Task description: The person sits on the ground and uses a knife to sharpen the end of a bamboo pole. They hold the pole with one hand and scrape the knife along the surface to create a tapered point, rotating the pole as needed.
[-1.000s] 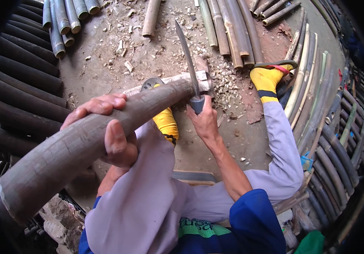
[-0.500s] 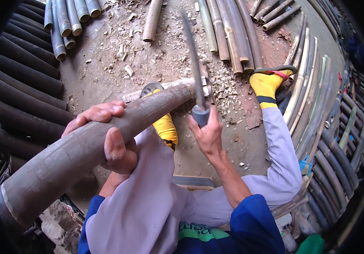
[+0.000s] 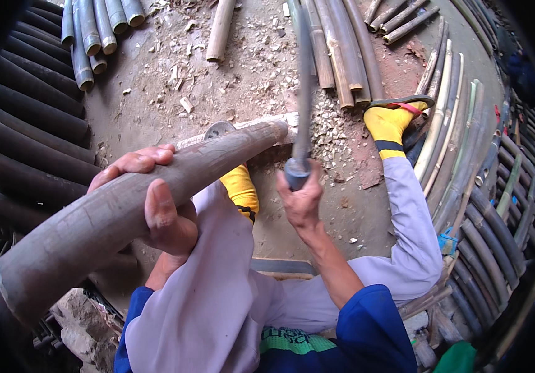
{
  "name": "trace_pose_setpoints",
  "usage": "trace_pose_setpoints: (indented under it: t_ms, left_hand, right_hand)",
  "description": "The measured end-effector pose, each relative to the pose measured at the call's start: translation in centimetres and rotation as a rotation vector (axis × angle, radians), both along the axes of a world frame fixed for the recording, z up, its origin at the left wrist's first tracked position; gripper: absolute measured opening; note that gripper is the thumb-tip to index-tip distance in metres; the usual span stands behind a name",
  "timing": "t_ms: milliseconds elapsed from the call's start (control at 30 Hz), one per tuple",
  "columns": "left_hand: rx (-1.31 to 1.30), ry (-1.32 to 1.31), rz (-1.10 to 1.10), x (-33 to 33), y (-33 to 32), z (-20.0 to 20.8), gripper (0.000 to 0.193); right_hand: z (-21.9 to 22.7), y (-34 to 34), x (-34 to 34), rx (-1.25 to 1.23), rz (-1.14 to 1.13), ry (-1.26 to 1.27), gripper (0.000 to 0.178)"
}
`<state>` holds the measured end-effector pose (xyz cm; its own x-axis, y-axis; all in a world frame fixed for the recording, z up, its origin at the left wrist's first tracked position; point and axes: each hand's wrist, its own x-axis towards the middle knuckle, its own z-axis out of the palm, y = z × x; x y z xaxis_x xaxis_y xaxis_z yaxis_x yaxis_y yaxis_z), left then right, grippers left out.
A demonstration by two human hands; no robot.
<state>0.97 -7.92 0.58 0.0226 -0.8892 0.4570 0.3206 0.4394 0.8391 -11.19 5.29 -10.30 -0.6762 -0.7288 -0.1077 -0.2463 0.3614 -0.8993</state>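
My left hand (image 3: pixel 152 202) grips a thick grey-brown bamboo pole (image 3: pixel 112 214) that slants from the lower left up to the middle, its far end (image 3: pixel 273 132) resting on a pale wooden block (image 3: pixel 242 127) on the ground. My right hand (image 3: pixel 301 199) is shut on the handle of a long blade (image 3: pixel 304 93), raised upright just right of the pole's far end. My feet in yellow socks (image 3: pixel 388 124) and sandals rest on the dirt on both sides of the block.
Dark bamboo poles (image 3: pixel 31 124) lie stacked at the left, and thinner poles (image 3: pixel 342 50) lie at the top. Split bamboo strips (image 3: pixel 460 161) curve along the right. Wood chips (image 3: pixel 336 124) litter the dirt floor around the block.
The blade has swung from leaning left over the pole's end to standing more upright and to the right. My right hand has moved slightly right and down. The pole stays put.
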Motion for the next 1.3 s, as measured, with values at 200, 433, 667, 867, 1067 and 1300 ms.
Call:
trace_pose_setpoints:
  t_ms: [200,433,667,867,1067,1300]
  left_hand:
    - [-0.132,-0.610,0.011,0.0,-1.5,-1.4,0.060]
    - [0.331,-0.364,-0.414,-4.6,-5.2,-2.3,0.037]
    - [0.736,-0.269,-0.754,-11.6,-6.1,-7.7,0.044]
    - [0.516,-0.584,-0.356,-11.7,-13.9,-13.9,0.062]
    - [0.052,-0.387,-0.226,-12.6,-18.2,-9.4,0.042]
    - [0.251,-0.610,-0.040,-5.0,-5.2,-13.2,0.032]
  right_hand:
    - [-2.4,2.1,0.9,0.087,0.017,-0.165,0.038]
    - [-1.4,7.8,0.4,0.180,-0.207,-0.238,0.040]
    - [-5.8,11.1,0.5,0.132,-0.241,0.087,0.040]
    - [-4.8,9.4,2.1,0.196,-0.100,-0.035,0.043]
    - [-7.7,9.7,1.7,0.249,-0.071,0.248,0.043]
    - [-7.8,8.3,-0.8,0.280,0.010,0.356,0.045]
